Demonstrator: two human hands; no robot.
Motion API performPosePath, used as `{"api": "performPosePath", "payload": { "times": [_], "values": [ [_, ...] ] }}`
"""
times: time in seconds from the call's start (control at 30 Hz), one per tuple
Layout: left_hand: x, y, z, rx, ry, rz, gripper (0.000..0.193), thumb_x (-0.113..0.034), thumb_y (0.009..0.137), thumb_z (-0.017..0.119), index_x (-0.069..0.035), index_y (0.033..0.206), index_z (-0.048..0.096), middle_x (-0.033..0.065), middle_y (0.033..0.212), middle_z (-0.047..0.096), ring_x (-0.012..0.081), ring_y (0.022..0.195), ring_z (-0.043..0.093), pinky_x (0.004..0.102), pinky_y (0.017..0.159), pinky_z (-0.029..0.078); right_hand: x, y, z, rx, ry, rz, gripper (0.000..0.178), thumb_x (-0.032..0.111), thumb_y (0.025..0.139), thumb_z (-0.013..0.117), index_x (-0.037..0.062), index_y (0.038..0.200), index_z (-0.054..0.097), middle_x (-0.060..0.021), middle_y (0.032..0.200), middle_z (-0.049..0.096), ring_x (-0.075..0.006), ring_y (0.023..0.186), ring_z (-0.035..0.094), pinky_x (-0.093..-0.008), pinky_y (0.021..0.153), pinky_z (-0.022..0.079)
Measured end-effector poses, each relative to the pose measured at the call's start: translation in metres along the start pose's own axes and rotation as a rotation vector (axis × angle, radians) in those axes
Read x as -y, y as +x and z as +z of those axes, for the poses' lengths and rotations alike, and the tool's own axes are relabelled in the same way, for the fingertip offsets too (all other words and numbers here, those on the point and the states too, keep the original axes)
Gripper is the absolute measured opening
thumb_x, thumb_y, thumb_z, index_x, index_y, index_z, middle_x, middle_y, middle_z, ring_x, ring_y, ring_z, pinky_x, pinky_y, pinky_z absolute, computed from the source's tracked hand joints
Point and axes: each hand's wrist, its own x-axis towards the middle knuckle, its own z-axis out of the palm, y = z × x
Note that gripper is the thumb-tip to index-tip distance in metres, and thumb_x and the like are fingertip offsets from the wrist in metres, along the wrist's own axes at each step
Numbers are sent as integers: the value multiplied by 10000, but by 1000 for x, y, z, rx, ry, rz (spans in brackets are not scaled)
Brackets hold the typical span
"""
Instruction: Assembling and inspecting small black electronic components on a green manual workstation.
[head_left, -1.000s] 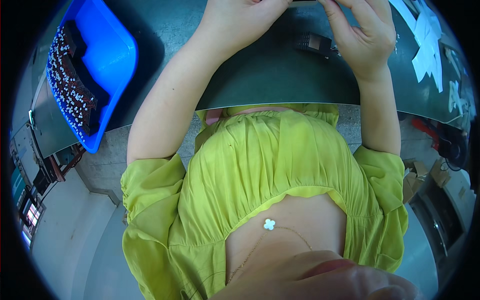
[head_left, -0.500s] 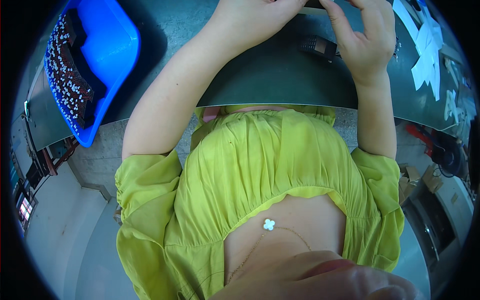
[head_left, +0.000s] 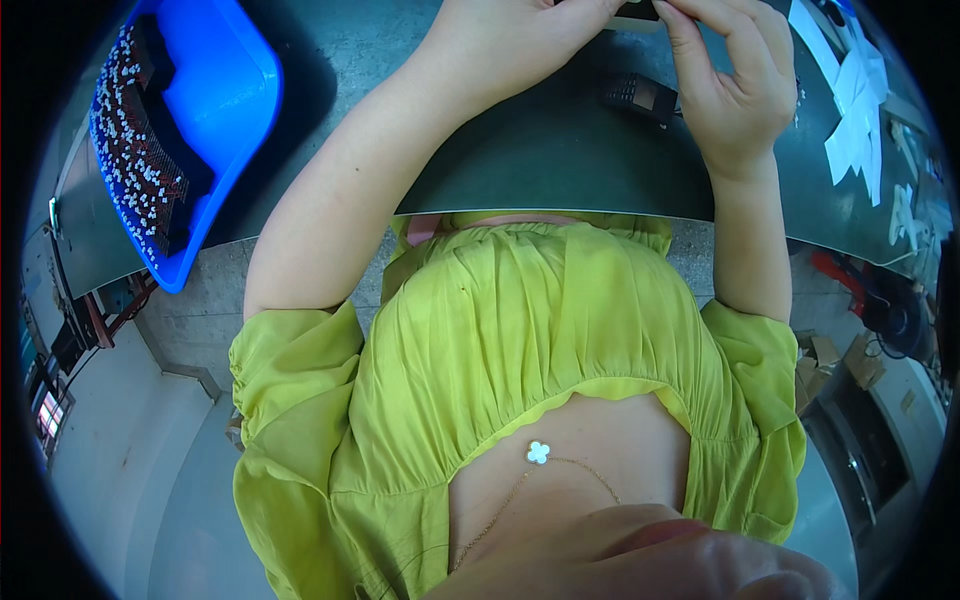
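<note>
Both of my hands are at the top edge of the view, over the dark green table point(head_left: 560, 170). My left hand point(head_left: 530, 40) is closed, its fingertips partly cut off by the edge. My right hand point(head_left: 735, 85) pinches with thumb and forefinger; whatever is between them is too small to make out. A dark piece with a pale lower edge point(head_left: 634, 22) lies between the hands, mostly out of view. Just below, beside the right thumb, a small black device point(head_left: 643, 98) with keys and a little screen rests on the table.
At the left a blue plastic bin point(head_left: 225, 90) holds rows of dark parts with white tips point(head_left: 130, 150). White strips point(head_left: 855, 100) lie at the table's right side. The table's near edge point(head_left: 560, 212) runs against my body.
My right hand has come slightly nearer and turned a little, its fingers still pinched. A bit more of the dark piece shows between the hands. My left hand has hardly moved.
</note>
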Motion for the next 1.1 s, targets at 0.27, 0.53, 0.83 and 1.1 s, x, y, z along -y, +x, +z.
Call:
{"api": "performPosePath", "payload": {
  "times": [0.27, 0.53, 0.83, 1.1],
  "values": [
    [-4, 1, 1, -24, -201, -125, 262, -25, 1000, 623, 10, 1257, 663, 74, 1169, 691, 113, 1028, 661, 259, 850, 563, 2, 1, -4, 70, -18, -136, 162, -39, 775, 764, 21, 877, 654, -126, 834, 591, -290, 765, 555, -352, 693, 451],
    [-25, 6, -17, 60, 649, 343, 169, -40, 906, 653, -46, 1058, 727, 179, 956, 731, 355, 867, 682, 372, 791, 540, -3, -29, -52, 178, 619, 765, 81, 29, 952, 681, 24, 894, 625, -59, 984, 654, -92, 877, 555, -261, 800, 461],
    [-11, -10, -7, 460, 734, 340, 315, -250, 757, 842, -43, 921, 670, 169, 917, 665, 370, 987, 623, 441, 1009, 443, 16, -37, -43, 320, 985, 1264, 69, 39, 939, 709, 14, 913, 649, -86, 1072, 690, -103, 926, 599, -251, 853, 476],
    [5, -7, 1, 457, 741, 442, 298, -240, 764, 836, -34, 899, 667, 157, 892, 673, 351, 962, 643, 432, 1027, 446, 12, -21, -54, 441, 995, 1416, 40, 31, 944, 708, 3, 926, 686, -83, 1111, 701, -107, 920, 622, -234, 853, 484]
  ]
}}
